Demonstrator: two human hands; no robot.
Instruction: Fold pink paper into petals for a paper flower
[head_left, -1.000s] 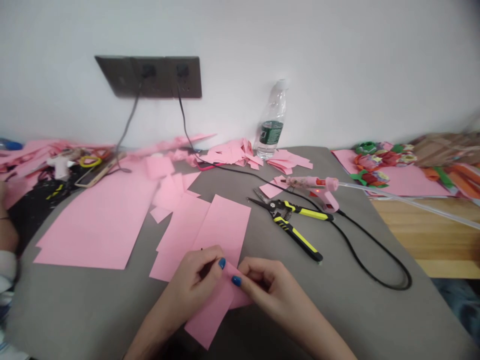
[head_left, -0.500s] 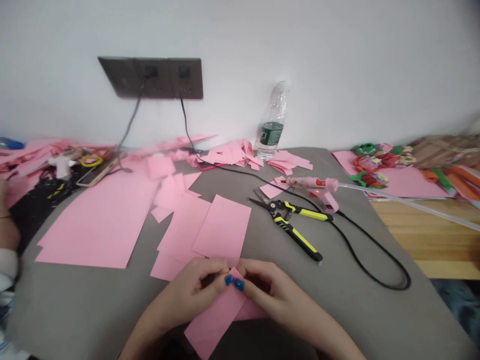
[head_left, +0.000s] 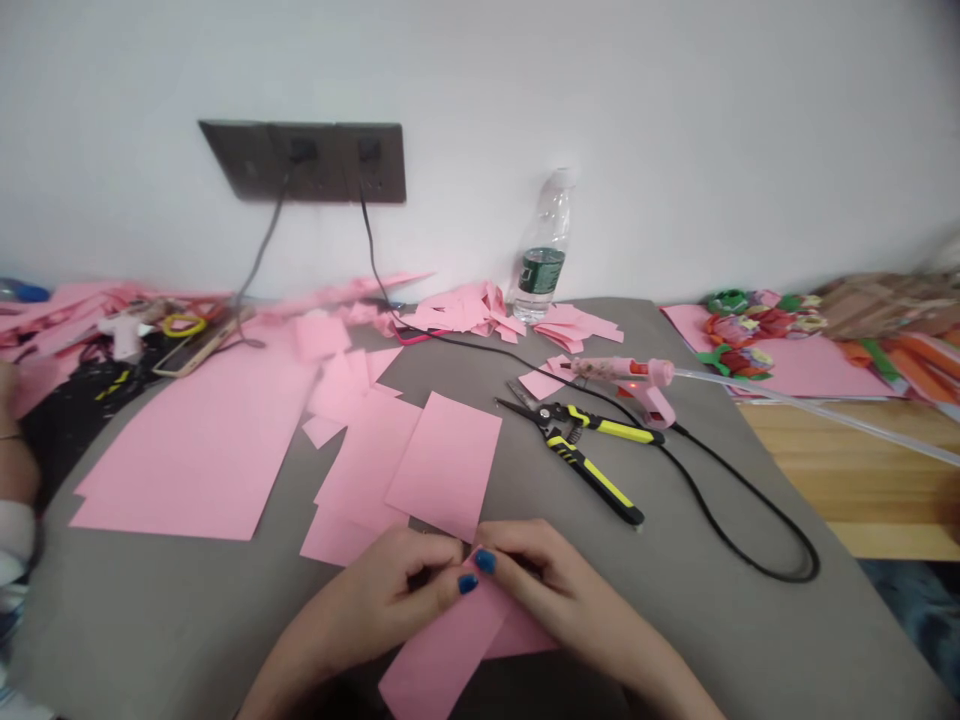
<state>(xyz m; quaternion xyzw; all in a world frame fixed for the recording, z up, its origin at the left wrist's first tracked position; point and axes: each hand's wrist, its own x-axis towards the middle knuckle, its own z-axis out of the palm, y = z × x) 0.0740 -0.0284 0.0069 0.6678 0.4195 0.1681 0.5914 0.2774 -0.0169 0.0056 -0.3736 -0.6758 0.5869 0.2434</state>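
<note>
A folded piece of pink paper [head_left: 450,650] is pinched between both hands at the table's near edge. My left hand [head_left: 401,590] grips its upper left side, the blue-nailed thumb on top and the fingers curled behind. My right hand [head_left: 540,580] pinches the upper corner, its thumb close beside the left one. The paper's lower end hangs toward me, with another layer showing under my right hand. Just beyond my hands lie loose pink sheets [head_left: 448,462]. Scissors with black and yellow handles [head_left: 592,440] rest spread apart to the right.
A pink glue gun [head_left: 622,372] with a clear stick and black cord [head_left: 750,560] lies at right. Behind stand a water bottle [head_left: 541,260] and pink scraps [head_left: 465,305]. Large pink sheets [head_left: 202,450] lie left, near another person's arm [head_left: 16,470]. Paper flowers [head_left: 757,325] sit far right.
Both hands and the folded paper have shifted slightly right. My right thumb has moved up along the paper's top corner, a little above the left thumb.
</note>
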